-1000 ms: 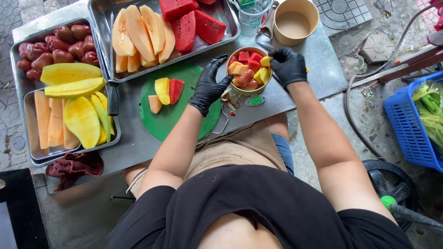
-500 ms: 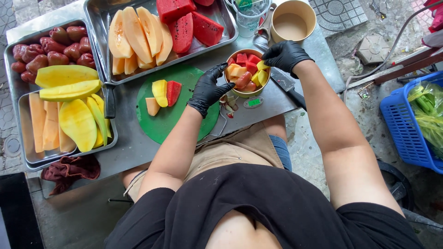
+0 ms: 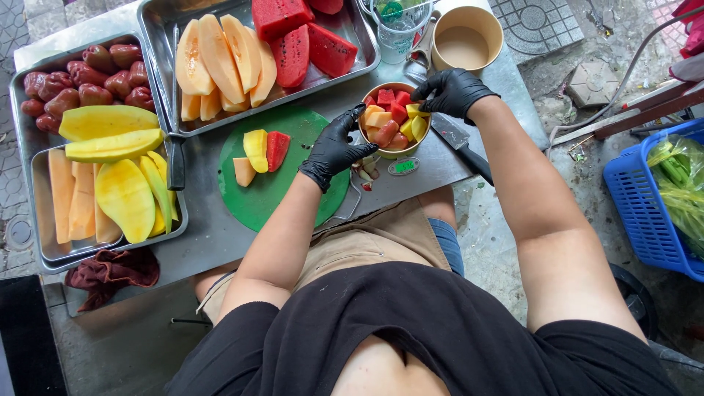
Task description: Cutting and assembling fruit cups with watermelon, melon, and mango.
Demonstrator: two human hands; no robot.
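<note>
The fruit cup [image 3: 391, 121] stands upright on the steel table [image 3: 205, 235], just right of the green board [image 3: 275, 192] and near of the empty paper cup [image 3: 465, 42]. Its mouth opens straight up, so its long axis runs vertical; red, yellow and orange chunks fill it to the rim.

The left hand [image 3: 336, 148], in a black glove, cups the left wall of the fruit cup with curled fingers, steadying it. The right hand [image 3: 453, 92], also gloved, sits at the far right rim, fingertips pinched together over a yellow piece; whether it actually grips that piece I cannot tell.

The step in hand looks like packing and arranging the cut fruit. Any further piece calls for a light touch, since the heap is near level with the rim. Three cut pieces [image 3: 258, 152] wait on the board, and a knife [image 3: 462, 147] lies right of the cup.
</note>
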